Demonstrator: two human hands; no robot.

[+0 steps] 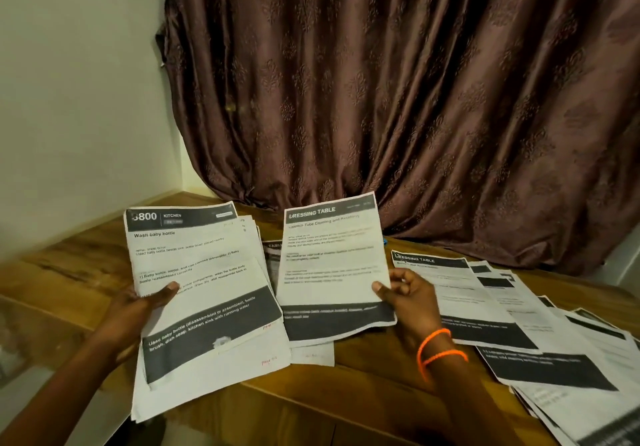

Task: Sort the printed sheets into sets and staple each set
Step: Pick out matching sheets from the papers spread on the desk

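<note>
My left hand (138, 307) grips a thick stack of printed sheets (194, 272) at its left edge, thumb on top; the top page is headed "KITCHEN, Wash baby bottle". My right hand (405, 293), with orange bands at the wrist, pinches the right edge of a single sheet headed "DRESSING TABLE" (329, 258) and holds it tilted up above the wooden table (363, 393). Under that sheet lies a small pile of sheets (311, 354). No stapler is in view.
More printed sheets (540, 341) lie spread and overlapping across the right side of the table, reaching its right front edge. A brown patterned curtain (415, 99) hangs behind the table, and a pale wall (76, 82) stands at the left.
</note>
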